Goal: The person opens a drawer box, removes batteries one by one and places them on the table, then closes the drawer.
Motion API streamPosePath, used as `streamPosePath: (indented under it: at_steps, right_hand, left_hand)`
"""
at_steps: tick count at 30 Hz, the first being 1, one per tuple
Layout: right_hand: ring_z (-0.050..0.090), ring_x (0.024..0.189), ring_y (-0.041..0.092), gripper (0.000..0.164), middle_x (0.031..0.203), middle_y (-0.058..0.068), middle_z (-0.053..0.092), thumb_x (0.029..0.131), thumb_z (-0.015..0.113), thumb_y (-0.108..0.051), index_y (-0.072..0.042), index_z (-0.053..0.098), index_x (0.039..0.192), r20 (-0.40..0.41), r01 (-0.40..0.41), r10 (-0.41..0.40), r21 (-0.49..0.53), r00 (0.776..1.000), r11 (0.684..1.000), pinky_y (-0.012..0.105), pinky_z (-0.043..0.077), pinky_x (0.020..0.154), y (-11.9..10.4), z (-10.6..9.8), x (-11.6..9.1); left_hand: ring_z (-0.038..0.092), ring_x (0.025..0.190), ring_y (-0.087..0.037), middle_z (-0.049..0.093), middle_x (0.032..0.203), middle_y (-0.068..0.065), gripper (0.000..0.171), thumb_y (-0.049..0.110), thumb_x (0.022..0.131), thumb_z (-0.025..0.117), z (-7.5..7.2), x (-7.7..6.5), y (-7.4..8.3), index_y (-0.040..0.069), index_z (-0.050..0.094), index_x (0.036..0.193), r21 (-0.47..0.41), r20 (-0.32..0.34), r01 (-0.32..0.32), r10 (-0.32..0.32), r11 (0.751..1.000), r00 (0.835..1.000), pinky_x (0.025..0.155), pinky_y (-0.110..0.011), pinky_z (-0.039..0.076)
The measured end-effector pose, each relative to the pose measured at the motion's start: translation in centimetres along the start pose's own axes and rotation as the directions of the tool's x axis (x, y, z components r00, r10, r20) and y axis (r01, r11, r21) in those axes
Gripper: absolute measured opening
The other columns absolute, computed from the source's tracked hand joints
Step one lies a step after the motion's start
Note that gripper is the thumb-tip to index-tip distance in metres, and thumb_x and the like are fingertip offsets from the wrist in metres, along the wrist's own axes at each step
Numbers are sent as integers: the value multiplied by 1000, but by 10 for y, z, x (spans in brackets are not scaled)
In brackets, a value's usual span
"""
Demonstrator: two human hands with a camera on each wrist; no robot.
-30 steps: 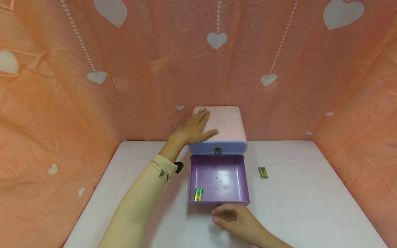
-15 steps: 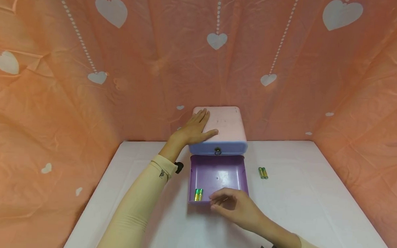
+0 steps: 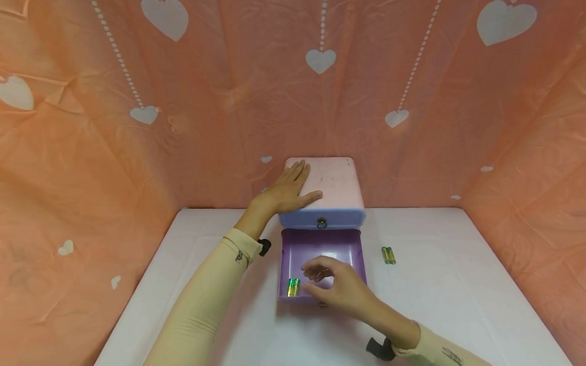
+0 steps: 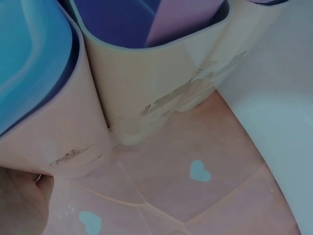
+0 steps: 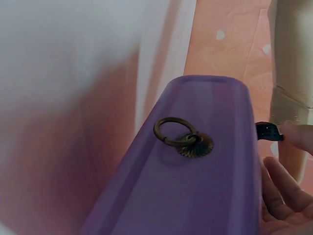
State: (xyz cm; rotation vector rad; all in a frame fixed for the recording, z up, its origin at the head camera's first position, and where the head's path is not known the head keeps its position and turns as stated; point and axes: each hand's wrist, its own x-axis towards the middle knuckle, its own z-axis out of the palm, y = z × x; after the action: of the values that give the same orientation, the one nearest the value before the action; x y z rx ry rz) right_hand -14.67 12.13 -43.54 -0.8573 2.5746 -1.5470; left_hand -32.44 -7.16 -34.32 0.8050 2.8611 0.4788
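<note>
My left hand point(image 3: 288, 192) rests flat on the pink top of a small drawer cabinet point(image 3: 339, 182), fingers straight and thumb spread. Below its blue upper drawer front point(image 3: 296, 219), a purple drawer point(image 3: 320, 239) is pulled out toward me. Two green-and-gold batteries point(image 3: 293, 287) lie side by side in its front left corner. Over the drawer hovers my right hand point(image 3: 345, 287), holding nothing, its fingers loosely bent and apart from the thumb, just right of those batteries. In the right wrist view, a brass ring pull point(image 5: 171, 131) hangs on the purple drawer front.
Two more batteries point(image 3: 388, 255) lie on the white table point(image 3: 444, 307) right of the drawer. An orange curtain with white hearts point(image 3: 243, 95) encloses the back and sides. In the left wrist view, the cabinet's stacked tiers point(image 4: 151, 83) stand close by the curtain.
My right hand has risen from in front of the purple drawer and moved forward and slightly left over it, near the batteries inside. The left hand stays put.
</note>
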Motion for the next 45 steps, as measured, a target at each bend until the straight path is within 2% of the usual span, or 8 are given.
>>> streamPosePath:
  at_steps: [6, 12, 24, 32, 45]
  right_hand:
    - [73, 100, 23, 33, 113, 10, 77, 93, 87, -17, -6, 74, 122, 47, -18, 21, -67, 999, 998, 35, 62, 92, 2, 4, 13]
    - [71, 102, 25, 41, 114, 12, 76, 92, 89, -21, -1, 73, 124, 92, -38, 47, -100, 995, 994, 38, 62, 91, 4, 6, 21]
    - [68, 96, 18, 40, 106, 3, 73, 88, 92, -21, -5, 73, 118, 158, -74, 97, -148, 983, 986, 32, 60, 87, 14, 10, 31]
    - [64, 91, 18, 39, 99, 2, 71, 84, 94, -18, -4, 73, 113, 189, -63, 101, -197, 977, 978, 30, 57, 82, 15, 13, 36]
    - [61, 86, 18, 37, 93, 1, 67, 82, 96, -19, -7, 72, 108, 211, -89, 140, -232, 967, 969, 31, 54, 77, 19, 16, 42]
  left_hand:
    - [-8, 167, -23, -9, 181, -5, 99, 71, 107, 41, 0, 0, -1, 12, -2, 173, 1, -2, -9, 9, 1000, 1000, 135, -44, 0]
    - [-8, 167, -23, -9, 181, -6, 98, 70, 107, 41, 1, 1, -2, 12, -2, 173, 5, -1, -14, 14, 1000, 1000, 135, -43, 1]
    - [-7, 167, -26, -9, 181, -5, 98, 71, 107, 42, 1, 1, -3, 13, -2, 173, 0, -6, -10, 10, 1000, 1000, 135, -45, 3]
    - [-9, 167, -22, -9, 181, -7, 98, 70, 107, 41, 1, 2, -3, 11, -2, 173, 2, 1, -19, 19, 1000, 1000, 135, -43, 0]
    - [-8, 167, -21, -8, 181, -7, 99, 70, 107, 40, 1, 3, -3, 10, -2, 173, 18, -2, -23, 23, 1000, 1000, 135, -42, -1]
